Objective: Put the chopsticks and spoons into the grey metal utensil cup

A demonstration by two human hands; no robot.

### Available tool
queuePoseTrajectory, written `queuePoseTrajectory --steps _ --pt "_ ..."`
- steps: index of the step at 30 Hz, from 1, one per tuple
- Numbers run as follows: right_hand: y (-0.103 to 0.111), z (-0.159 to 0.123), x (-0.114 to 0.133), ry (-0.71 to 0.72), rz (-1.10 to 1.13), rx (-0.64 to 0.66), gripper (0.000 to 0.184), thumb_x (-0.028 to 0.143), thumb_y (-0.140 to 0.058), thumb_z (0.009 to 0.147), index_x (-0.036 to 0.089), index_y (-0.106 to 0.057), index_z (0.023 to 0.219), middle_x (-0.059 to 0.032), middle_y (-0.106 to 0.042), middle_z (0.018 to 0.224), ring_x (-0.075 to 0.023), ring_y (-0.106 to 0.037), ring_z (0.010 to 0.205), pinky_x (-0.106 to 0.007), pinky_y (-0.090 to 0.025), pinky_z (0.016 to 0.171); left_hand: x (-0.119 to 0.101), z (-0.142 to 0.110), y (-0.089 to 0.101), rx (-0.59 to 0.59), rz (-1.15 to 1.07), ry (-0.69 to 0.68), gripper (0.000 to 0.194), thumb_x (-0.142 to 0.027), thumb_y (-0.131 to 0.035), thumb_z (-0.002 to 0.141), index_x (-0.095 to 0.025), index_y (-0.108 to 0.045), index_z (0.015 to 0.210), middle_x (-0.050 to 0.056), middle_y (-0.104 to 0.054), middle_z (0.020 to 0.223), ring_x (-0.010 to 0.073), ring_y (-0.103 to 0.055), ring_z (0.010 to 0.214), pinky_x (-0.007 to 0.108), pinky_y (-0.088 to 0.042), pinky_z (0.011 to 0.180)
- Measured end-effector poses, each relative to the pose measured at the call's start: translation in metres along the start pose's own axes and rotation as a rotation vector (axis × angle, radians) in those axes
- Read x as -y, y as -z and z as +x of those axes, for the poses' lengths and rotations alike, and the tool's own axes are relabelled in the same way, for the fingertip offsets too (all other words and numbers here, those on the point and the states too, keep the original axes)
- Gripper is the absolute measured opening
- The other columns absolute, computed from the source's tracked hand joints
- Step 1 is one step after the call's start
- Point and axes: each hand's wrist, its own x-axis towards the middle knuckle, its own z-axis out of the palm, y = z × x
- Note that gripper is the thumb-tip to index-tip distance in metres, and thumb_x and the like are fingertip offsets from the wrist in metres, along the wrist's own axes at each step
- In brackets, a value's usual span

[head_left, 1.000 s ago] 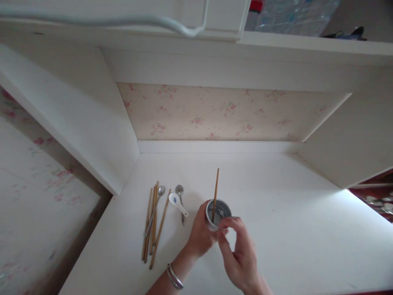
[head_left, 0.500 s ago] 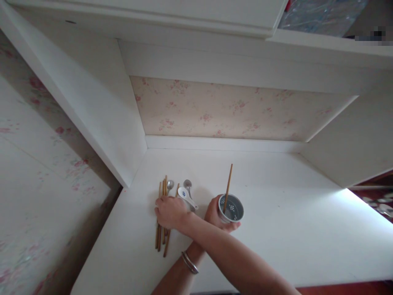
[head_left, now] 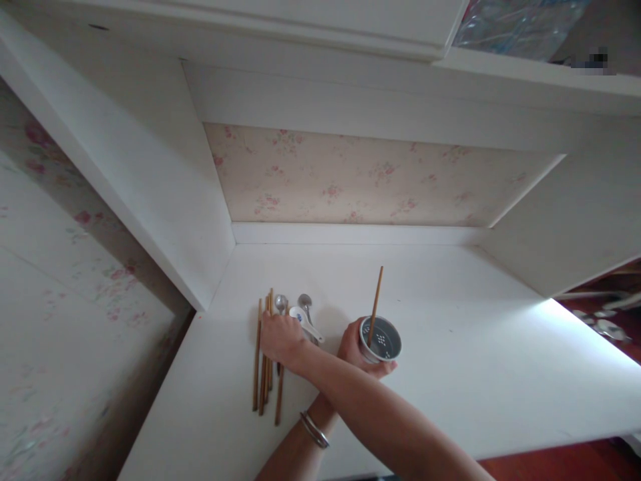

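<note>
My left hand (head_left: 353, 349) is wrapped round a grey metal utensil holder (head_left: 380, 341) with holes in its bottom. One wooden chopstick (head_left: 375, 304) leans upright inside it. Crossing over the left arm, my right hand (head_left: 283, 339) reaches to several wooden chopsticks (head_left: 256, 374) lying side by side on the white desktop. Its fingers are curled down together on a chopstick (head_left: 279, 401) at the right of the bunch; the fingertips are hidden. Close by lie a metal spoon (head_left: 281, 302), partly under the hand, a white ceramic spoon (head_left: 306, 323) and another metal spoon (head_left: 305, 301).
The white desktop (head_left: 451, 374) runs out to the right. A white side panel (head_left: 150, 167) stands at the left, and a cabinet (head_left: 300, 27) overhangs the back. Clear plastic wrapping (head_left: 515, 30) sits on the upper shelf. Red flooring (head_left: 551, 457) shows past the front edge.
My right hand has shifted slightly right across the chopsticks, and the rightmost chopstick now lies straighter. My left hand still holds the utensil holder. The view has shifted a little.
</note>
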Motion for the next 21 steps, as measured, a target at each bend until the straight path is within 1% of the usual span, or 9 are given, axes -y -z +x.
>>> queuePoseTrajectory --steps 5,9,14,17,21 --pt "0.003 0.0 -0.003 -0.027 0.037 0.02 0.027 0.015 -0.048 0.088 0.009 -0.058 0.113 -0.022 -0.074 0.096 -0.0348 -0.073 0.089 -0.045 -0.059 0.068 0.0 0.001 0.0 0.0 0.034 -0.044 0.085 -0.021 -0.089 0.046 -0.018 -0.053 0.123 0.013 -0.062 0.12 0.0317 -0.059 0.111 0.046 -0.046 0.1" --pt "0.005 -0.002 -0.006 -0.05 0.06 0.012 0.029 0.014 -0.048 0.087 0.005 -0.057 0.114 -0.0241 -0.073 0.097 -0.0366 -0.073 0.088 -0.046 -0.059 0.067 -0.002 0.0 0.0 0.0 0.073 -0.082 0.084 -0.022 -0.088 0.046 -0.018 -0.053 0.123 0.012 -0.061 0.118 0.0299 -0.059 0.11 0.043 -0.046 0.099" --pt "0.011 -0.006 -0.005 -0.021 0.042 0.024 0.03 0.011 -0.052 0.083 0.005 -0.059 0.112 -0.0237 -0.074 0.093 -0.0359 -0.074 0.084 -0.044 -0.059 0.062 0.0 -0.002 -0.002 0.007 0.06 -0.062 0.082 -0.018 -0.084 0.049 -0.019 -0.051 0.124 0.011 -0.062 0.119 0.0291 -0.059 0.11 0.041 -0.047 0.099" --pt "0.015 -0.01 -0.004 -0.001 0.028 0.015 0.031 0.012 -0.054 0.083 0.005 -0.059 0.112 -0.0234 -0.074 0.093 -0.0348 -0.074 0.083 -0.043 -0.059 0.062 0.001 -0.003 -0.003 0.029 0.046 -0.032 0.081 -0.018 -0.083 0.051 -0.02 -0.049 0.125 0.011 -0.062 0.12 0.0294 -0.06 0.11 0.04 -0.047 0.099" --pt "0.018 -0.014 -0.003 0.022 0.02 -0.013 0.035 0.014 -0.057 0.082 0.002 -0.058 0.115 -0.0242 -0.074 0.089 -0.035 -0.075 0.081 -0.044 -0.06 0.061 -0.003 -0.003 -0.003 0.028 0.029 -0.025 0.081 -0.02 -0.082 0.052 -0.02 -0.047 0.126 0.011 -0.062 0.121 0.0295 -0.059 0.112 0.04 -0.046 0.1"
